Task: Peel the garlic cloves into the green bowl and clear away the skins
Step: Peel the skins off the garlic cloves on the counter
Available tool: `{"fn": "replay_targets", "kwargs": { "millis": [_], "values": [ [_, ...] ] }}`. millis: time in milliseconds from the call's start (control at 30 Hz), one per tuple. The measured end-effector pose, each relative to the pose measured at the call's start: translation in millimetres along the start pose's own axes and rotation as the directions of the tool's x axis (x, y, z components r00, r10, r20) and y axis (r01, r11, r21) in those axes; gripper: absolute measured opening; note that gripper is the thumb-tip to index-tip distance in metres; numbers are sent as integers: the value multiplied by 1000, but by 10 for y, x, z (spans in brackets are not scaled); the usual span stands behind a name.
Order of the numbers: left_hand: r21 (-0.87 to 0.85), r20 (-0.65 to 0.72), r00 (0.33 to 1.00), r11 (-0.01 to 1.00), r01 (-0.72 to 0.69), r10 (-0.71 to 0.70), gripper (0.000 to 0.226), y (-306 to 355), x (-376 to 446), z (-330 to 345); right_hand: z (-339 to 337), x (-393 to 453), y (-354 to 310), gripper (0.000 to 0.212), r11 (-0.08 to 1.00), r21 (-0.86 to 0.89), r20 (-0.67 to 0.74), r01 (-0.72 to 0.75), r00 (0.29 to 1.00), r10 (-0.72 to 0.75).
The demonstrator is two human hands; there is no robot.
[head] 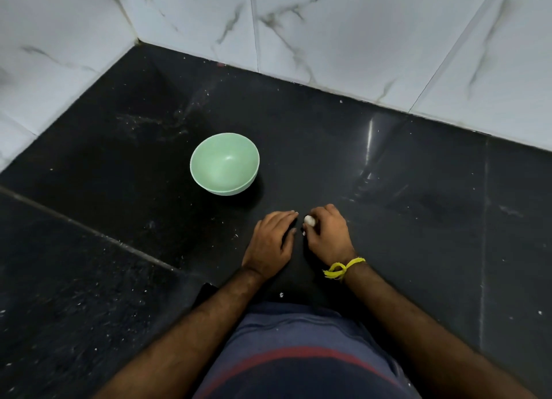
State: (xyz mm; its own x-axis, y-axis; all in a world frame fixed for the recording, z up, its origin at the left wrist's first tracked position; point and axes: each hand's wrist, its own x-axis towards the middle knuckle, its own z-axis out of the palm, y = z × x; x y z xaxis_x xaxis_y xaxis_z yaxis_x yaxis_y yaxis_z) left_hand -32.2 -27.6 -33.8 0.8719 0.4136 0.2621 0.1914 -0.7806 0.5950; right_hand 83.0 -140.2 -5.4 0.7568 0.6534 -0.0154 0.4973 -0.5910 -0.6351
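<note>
Your right hand (327,234), yellow thread (343,267) at the wrist: fingers curled, pinching a white garlic clove (309,219) just above the counter (418,219). Your left hand (273,243): flat, fingers straight, palm down beside it, holding nothing. Step, by judgement: peeling just starting; next move needs the left fingers to catch the skin. Green bowl (224,163): upright, nothing in it, near, ahead and left of the hands. White flecks (281,294) on the counter, possibly skins.
</note>
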Motion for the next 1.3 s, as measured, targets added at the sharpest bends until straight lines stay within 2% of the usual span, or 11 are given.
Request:
{"fn": "replay_targets", "kwargs": {
  "millis": [100, 167, 300, 400, 500, 600, 800, 933, 1067, 1133, 1300],
  "values": [
    [-33, -16, 1000, 999, 22, -22, 39, 16, -11, -12, -29, -5, -34, 19, 993, 98, 21, -59, 998, 57],
    [-86, -40, 998, 996, 36, -40, 38, 22, -7, -20, -31, -36, -57, 18, 944, 296, 78, -148, 988, 130],
    [-315, -72, 969, 927, 204, -237, 32, 108, 52, -66, -69, -103, -51, 22, 689, 669, 202, -280, 960, 194],
    [-458, 27, 957, 848, 268, -288, 26, 191, 84, -80, -138, -98, -50, 21, 518, 786, 259, -337, 941, 219],
    [-487, 42, 965, 838, 245, -258, 24, 223, 69, -55, -110, -74, -28, 21, 554, 768, 220, -322, 944, 244],
    [-518, 52, 958, 812, 269, -284, 24, 221, 66, -62, -73, -92, -12, 25, 521, 785, 214, -336, 935, 281],
    [-595, 105, 931, 728, 341, -350, 24, 254, 79, -95, -112, -128, -30, 21, 496, 806, 232, -323, 943, 237],
    [-623, 128, 923, 695, 360, -364, 28, 251, 84, -94, -75, -124, -35, 21, 489, 803, 200, -340, 927, 317],
    [-592, 147, 929, 722, 357, -339, 34, 214, 102, -127, -60, -155, -33, 17, 561, 764, 193, -319, 943, 272],
    [-591, 173, 921, 711, 381, -350, 35, 199, 98, -137, -65, -161, -36, 17, 581, 759, 196, -295, 954, 228],
    [-604, 231, 895, 665, 440, -383, 31, 241, 116, -198, -54, -145, 14, 18, 654, 689, 202, -313, 949, 242]
  ]
}}
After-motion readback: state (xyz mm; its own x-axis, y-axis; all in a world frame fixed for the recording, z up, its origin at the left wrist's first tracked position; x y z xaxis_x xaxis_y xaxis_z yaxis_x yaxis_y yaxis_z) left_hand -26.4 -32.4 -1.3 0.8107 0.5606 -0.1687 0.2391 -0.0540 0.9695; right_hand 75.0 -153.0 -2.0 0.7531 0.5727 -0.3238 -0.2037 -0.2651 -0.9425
